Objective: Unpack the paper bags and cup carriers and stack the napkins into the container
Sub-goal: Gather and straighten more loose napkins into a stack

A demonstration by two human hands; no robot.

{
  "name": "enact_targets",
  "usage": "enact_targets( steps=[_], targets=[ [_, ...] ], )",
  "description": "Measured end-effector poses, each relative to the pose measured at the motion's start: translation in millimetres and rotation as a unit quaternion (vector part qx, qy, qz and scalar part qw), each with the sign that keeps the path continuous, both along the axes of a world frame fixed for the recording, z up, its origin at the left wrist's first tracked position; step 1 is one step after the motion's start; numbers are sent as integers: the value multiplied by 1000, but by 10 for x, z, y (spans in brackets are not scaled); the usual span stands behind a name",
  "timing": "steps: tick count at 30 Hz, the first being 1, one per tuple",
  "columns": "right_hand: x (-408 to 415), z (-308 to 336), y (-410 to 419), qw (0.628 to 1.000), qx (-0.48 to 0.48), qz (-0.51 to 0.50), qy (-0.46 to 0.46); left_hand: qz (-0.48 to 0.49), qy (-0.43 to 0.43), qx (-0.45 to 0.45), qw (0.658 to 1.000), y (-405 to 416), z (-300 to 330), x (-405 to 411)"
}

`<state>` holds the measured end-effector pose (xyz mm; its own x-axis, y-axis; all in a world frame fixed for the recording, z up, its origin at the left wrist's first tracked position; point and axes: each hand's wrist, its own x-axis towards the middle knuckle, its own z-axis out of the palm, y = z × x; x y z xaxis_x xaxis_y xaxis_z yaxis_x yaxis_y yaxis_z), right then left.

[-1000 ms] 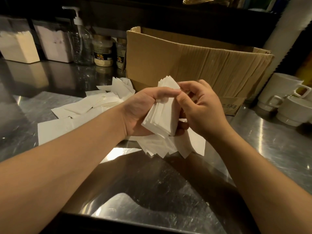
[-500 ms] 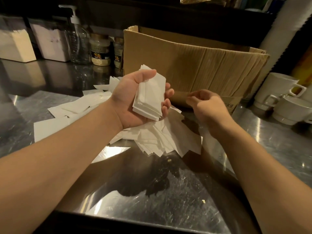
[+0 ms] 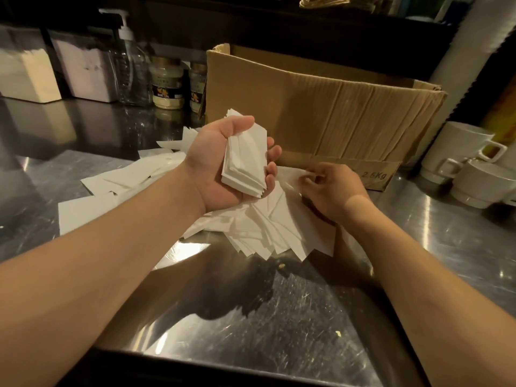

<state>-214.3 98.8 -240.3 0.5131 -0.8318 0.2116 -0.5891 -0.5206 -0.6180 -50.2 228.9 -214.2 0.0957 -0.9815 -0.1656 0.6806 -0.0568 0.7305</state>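
My left hand grips a neat stack of white napkins, held palm-up above the counter, thumb over the top edge. Below it a loose pile of white napkins fans out over the steel counter. My right hand is lower, at the pile's right edge in front of the box, and its fingertips pinch a single napkin. Two napkin containers with white stacks stand at the back left.
A large open cardboard box stands behind the pile. A pump bottle and two jars sit at the back. White mugs are stacked at the right. More napkins spread to the left.
My hands came apart. The left hand lifted the stack and turned it palm-up; the right hand let go of the stack, dropped to the pile and pinched a loose napkin.
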Motion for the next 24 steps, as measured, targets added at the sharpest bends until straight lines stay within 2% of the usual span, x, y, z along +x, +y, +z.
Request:
enact_targets(
  steps=[2,4,8,11,13,15,17,19,21,24],
  targets=[
    [-7,26,25,993,64,-18,-97,0,0,-3,1000,0,-2,2],
    [-23,75,68,970,134,-22,-203,-3,2,-5,1000,-3,-1,7],
    [-94,267,134,880,303,59,-360,10,28,-22,999,-12,9,14],
    [-143,328,123,803,450,119,-371,28,55,-46,997,-14,17,21],
    [-168,338,117,791,497,133,-332,34,64,-56,996,-23,12,26],
    [-180,364,140,808,503,130,-276,37,62,-63,995,-30,5,22],
    [-170,378,170,851,469,99,-212,43,58,-64,995,-33,3,21],
    [-168,367,167,919,371,41,-124,48,57,-58,996,-32,5,20],
    [-176,359,167,963,270,12,-4,47,58,-54,996,-27,6,18],
    [-207,393,179,968,196,23,154,48,60,-52,996,-24,0,15]
  ],
)
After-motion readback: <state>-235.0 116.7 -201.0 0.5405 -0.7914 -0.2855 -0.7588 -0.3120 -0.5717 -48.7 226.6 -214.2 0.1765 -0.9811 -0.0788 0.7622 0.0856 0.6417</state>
